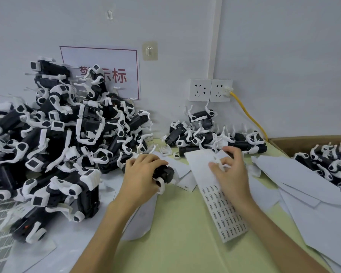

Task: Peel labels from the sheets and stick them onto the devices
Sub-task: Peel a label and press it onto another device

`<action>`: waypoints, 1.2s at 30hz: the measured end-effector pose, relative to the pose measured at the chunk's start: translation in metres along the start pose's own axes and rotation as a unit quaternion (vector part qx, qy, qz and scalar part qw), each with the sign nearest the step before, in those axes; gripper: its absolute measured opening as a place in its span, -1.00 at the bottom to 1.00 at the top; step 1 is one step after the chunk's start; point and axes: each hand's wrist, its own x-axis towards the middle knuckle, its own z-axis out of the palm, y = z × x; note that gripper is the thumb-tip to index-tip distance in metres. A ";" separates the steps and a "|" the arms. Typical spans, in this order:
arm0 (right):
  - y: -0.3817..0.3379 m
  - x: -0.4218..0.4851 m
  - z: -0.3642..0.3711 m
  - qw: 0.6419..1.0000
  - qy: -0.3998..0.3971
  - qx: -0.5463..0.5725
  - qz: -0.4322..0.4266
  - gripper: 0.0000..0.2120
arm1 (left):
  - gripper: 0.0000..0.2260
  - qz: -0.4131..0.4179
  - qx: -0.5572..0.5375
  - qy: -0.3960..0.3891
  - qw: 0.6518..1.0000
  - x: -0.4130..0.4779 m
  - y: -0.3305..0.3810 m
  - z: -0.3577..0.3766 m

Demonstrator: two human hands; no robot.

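My left hand [141,174] grips a black-and-white device [164,174] just above the green table, its white ring end pointing toward me. A long label sheet [222,209] lies diagonally in the middle, its near half still printed with rows of small labels, its far half bare. My right hand [231,170] rests on the upper part of this sheet with fingertips pinched together on its surface; whether a label is between them cannot be told. A big heap of the same devices [53,138] fills the left side.
A smaller heap of devices [209,134] lies against the wall behind my hands. A cardboard box [307,141] at the right holds more devices. Used white backing sheets [307,186] are spread on the right. Wall sockets [210,90] with a yellow cable are behind.
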 end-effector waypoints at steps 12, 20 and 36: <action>0.019 -0.007 0.012 0.938 -0.303 -0.159 -0.056 -0.46 | -0.67 -0.206 -0.435 0.206 0.852 0.002 0.021 -0.016; 0.022 -0.010 0.009 0.890 -0.406 -0.203 -0.045 -0.16 | -0.62 -0.317 -0.707 0.019 0.632 0.000 0.041 -0.012; -0.004 -0.002 0.004 0.995 -0.086 0.025 -0.033 -0.85 | -0.61 -0.230 -0.724 -0.045 0.649 -0.003 0.061 -0.006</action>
